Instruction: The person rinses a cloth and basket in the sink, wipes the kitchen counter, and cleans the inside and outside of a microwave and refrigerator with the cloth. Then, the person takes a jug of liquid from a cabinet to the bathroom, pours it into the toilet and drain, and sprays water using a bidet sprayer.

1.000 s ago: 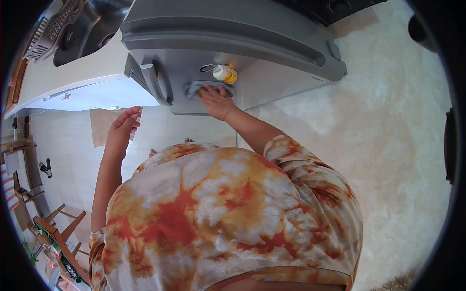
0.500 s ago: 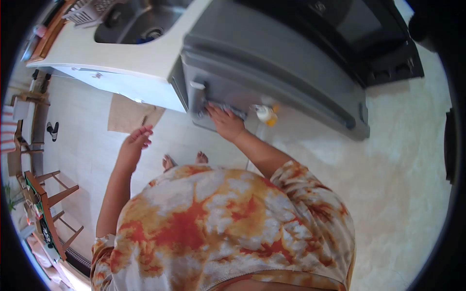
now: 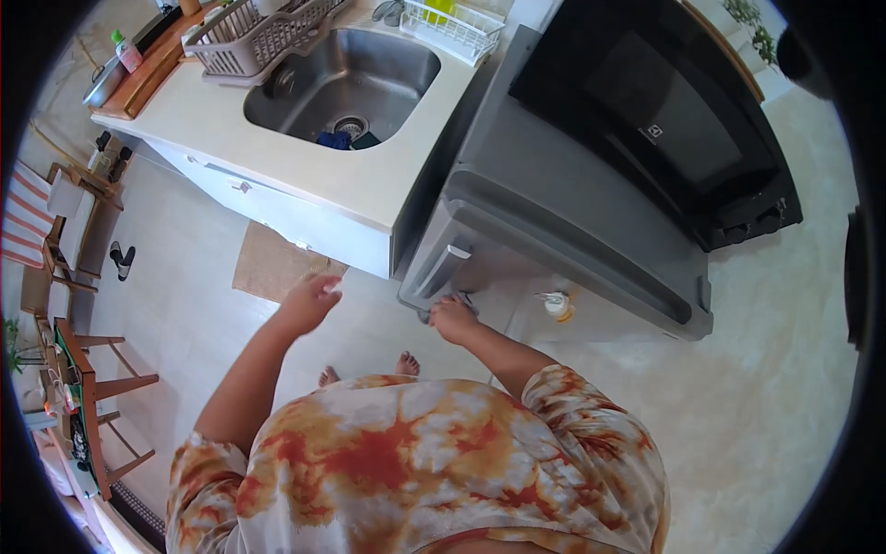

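Observation:
My right hand [image 3: 454, 319] is closed on a grey cloth [image 3: 465, 301], partly hidden by the fingers, at the front of the grey fridge [image 3: 563, 198]. It is below the fridge's upright handle [image 3: 445, 268]. A small white and yellow bottle-like thing [image 3: 556, 306] is to the right of this hand; I cannot tell what it rests on. My left hand [image 3: 312, 303] hangs in the air in front of the white cabinet [image 3: 277, 208], holding nothing, its fingers loosely bent and a little apart.
A steel sink [image 3: 388, 88] with a dark blue item [image 3: 334, 140] in it is set in the counter [image 3: 221, 129]. A dish rack [image 3: 263, 42] stands behind it. The fridge bears a black oven [image 3: 646, 120]. A brown mat [image 3: 268, 263] lies on the floor; wooden stools [image 3: 120, 383] are at left.
The view has tilted up, showing more of the sink and oven. My right hand has gone from spread flat over the cloth to bunched around it. My left hand stays raised and empty.

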The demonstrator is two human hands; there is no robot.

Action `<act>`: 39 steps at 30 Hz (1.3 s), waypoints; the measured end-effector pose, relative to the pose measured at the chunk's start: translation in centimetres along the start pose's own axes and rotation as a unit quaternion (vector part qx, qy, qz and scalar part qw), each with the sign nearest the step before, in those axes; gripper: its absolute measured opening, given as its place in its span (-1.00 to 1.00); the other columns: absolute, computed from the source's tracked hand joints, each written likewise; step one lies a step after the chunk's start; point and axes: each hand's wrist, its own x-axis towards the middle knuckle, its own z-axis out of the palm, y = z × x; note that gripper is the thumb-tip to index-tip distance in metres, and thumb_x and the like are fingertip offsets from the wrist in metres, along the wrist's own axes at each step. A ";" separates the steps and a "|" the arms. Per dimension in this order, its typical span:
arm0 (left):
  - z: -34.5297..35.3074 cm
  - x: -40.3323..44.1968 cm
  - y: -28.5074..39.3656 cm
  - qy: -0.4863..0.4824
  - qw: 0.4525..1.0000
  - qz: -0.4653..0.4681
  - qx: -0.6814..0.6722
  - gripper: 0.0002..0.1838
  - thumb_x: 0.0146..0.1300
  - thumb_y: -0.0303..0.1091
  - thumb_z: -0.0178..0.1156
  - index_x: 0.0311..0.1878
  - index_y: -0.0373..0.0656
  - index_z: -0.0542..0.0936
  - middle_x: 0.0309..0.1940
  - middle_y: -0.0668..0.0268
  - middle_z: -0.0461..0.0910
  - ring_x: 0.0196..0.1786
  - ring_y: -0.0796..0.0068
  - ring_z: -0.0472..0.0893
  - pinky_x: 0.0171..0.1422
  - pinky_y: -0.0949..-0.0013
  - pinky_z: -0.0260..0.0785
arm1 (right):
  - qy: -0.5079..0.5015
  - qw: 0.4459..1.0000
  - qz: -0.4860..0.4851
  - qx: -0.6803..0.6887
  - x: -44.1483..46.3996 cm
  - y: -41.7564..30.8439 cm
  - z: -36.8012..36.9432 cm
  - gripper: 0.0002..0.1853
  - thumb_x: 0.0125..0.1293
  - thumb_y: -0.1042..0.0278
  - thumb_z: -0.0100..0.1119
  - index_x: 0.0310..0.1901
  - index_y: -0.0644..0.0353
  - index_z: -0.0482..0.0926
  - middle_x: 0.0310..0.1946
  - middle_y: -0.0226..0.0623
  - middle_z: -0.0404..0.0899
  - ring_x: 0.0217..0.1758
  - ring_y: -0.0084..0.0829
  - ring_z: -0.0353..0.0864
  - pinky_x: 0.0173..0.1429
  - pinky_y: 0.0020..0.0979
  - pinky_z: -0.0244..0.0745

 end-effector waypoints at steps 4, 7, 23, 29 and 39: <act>-5.1 4.0 -2.1 0.000 0.883 0.028 0.469 -0.38 0.11 -0.22 0.17 0.26 -0.21 0.33 0.26 0.00 0.28 0.29 0.01 0.29 0.34 0.13 0.18 | -0.034 0.871 -0.024 0.490 2.2 -5.9 -8.6 -0.61 -0.03 0.62 -0.06 -0.18 0.04 0.62 -0.14 -0.22 0.57 -0.10 -0.33 0.56 -0.04 -0.30 0.45; -10.0 6.5 -3.9 0.108 0.864 0.030 0.491 -0.24 0.08 -0.26 0.15 0.37 -0.15 0.14 0.39 0.07 0.06 0.40 -0.03 0.08 0.40 0.00 0.08 | 0.186 0.842 -0.090 0.498 2.2 -9.5 -20.4 -0.54 -0.04 0.69 -0.13 -0.08 0.12 0.56 -0.12 -0.20 0.55 -0.05 -0.35 0.53 0.05 -0.36 0.41; -24.8 12.9 -11.4 0.144 0.842 0.263 0.449 -0.13 -0.16 -0.21 0.27 0.33 -0.06 0.18 0.26 0.15 0.17 0.38 0.08 0.07 0.25 0.08 0.21 | 0.391 0.835 0.073 0.381 22.1 -24.2 -29.1 -0.64 0.13 0.50 0.15 0.01 0.16 0.52 0.13 -0.21 0.40 0.26 -0.22 0.32 0.36 -0.29 0.14; -22.2 5.0 -15.1 0.107 0.863 0.221 0.442 -0.08 -0.13 -0.16 0.26 0.37 -0.13 0.14 0.33 0.13 0.06 0.38 0.00 0.03 0.22 0.09 0.20 | 0.478 0.842 0.092 0.232 28.1 -28.4 -26.7 -0.67 0.28 0.20 0.06 0.03 0.15 0.51 0.10 -0.13 0.42 0.22 -0.11 0.33 0.32 -0.19 0.17; -23.5 -13.4 -13.2 -0.614 0.746 0.134 0.219 -0.42 0.28 -0.16 0.13 0.29 -0.23 0.30 0.16 0.10 0.41 0.26 0.25 0.35 0.28 0.32 0.24 | 0.285 0.910 0.237 0.185 17.9 -35.9 -17.5 -0.50 0.34 -0.03 -0.08 -0.50 0.21 0.64 -0.46 -0.25 0.59 -0.14 -0.23 0.48 0.25 -0.24 0.13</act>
